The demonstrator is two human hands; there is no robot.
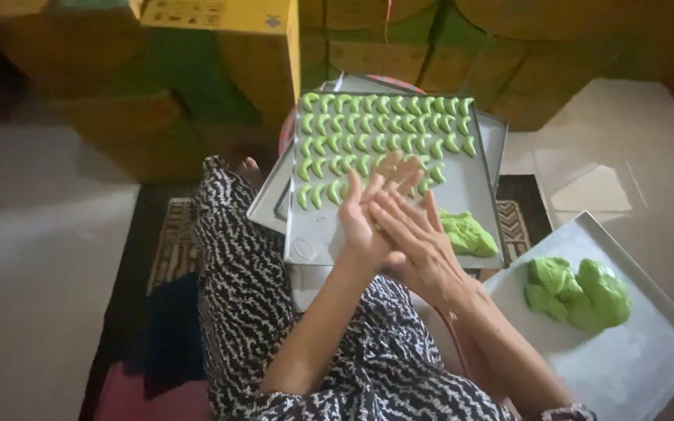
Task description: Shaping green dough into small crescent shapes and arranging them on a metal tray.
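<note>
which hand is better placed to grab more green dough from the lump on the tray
Right. The right hand lies closer to the dough lump on the tray; the left hand sits farther from it.

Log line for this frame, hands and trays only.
left hand pressed palm to palm against right hand, contents hidden | baking tray rows of green crescents, dough lump | side tray green dough

Two hands, left hand (368, 226) and right hand (419, 238), press palm to palm. Beyond the fingers (399, 175) lies one baking tray (473, 183) carrying roughly fifty small green crescents (376, 125) in about five rows. One green dough lump (468, 234) sits just right of the fingers. A second tray (641, 366), well to their right, bears one larger dough mass (583, 292).
</note>
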